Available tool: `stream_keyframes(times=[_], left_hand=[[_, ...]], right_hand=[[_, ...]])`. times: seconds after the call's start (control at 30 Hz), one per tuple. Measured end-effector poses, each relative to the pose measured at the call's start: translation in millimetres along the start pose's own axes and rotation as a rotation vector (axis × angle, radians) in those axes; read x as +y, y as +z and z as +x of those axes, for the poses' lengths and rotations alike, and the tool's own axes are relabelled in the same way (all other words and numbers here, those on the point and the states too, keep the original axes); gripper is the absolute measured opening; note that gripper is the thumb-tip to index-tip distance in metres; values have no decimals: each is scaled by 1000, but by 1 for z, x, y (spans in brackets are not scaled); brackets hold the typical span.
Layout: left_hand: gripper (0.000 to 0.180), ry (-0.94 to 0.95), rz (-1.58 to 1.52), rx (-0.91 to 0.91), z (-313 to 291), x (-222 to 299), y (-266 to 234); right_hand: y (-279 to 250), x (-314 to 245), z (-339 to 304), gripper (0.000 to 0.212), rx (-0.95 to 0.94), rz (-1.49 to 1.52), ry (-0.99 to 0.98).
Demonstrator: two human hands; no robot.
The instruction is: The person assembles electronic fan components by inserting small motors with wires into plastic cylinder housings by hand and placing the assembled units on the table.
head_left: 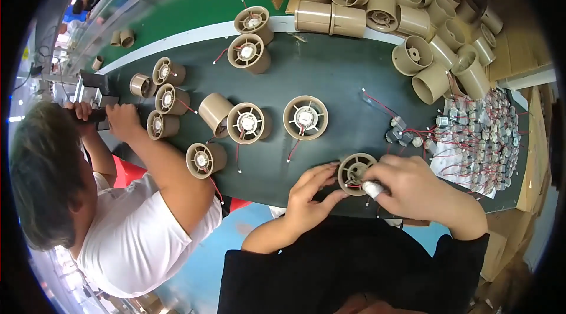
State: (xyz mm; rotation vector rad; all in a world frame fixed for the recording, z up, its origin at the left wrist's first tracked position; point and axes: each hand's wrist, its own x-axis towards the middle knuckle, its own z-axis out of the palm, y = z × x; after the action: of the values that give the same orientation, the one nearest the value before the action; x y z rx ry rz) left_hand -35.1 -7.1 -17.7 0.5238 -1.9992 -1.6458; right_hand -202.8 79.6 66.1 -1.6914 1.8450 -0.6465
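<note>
The dark table (342, 69) spreads ahead of the right hand (410, 187) and left hand (309, 199). Motors (489, 137) lie massed ahead and rightward of them. Between the hands sits a cup (352, 166): the left grips its side; the right curls over its rim, hold unclear from here.
</note>
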Motion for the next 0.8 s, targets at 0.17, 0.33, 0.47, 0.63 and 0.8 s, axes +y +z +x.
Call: stream_keyframes(times=[0.17, 0.33, 0.47, 0.63, 0.8], left_hand=[[40, 123, 108, 121, -3, 8, 11], [39, 118, 60, 142, -8, 0, 12], [40, 160, 31, 111, -8, -5, 10], [70, 108, 34, 20, -3, -2, 5], [74, -172, -47, -74, 12, 14, 3]], right_hand=[[-10, -7, 10, 14, -177, 94, 192], [3, -4, 8, 15, -111, -47, 129], [2, -5, 11, 16, -171, 292, 299], [-7, 0, 22, 18, -140, 376, 428], [-15, -3, 25, 19, -181, 23, 264]])
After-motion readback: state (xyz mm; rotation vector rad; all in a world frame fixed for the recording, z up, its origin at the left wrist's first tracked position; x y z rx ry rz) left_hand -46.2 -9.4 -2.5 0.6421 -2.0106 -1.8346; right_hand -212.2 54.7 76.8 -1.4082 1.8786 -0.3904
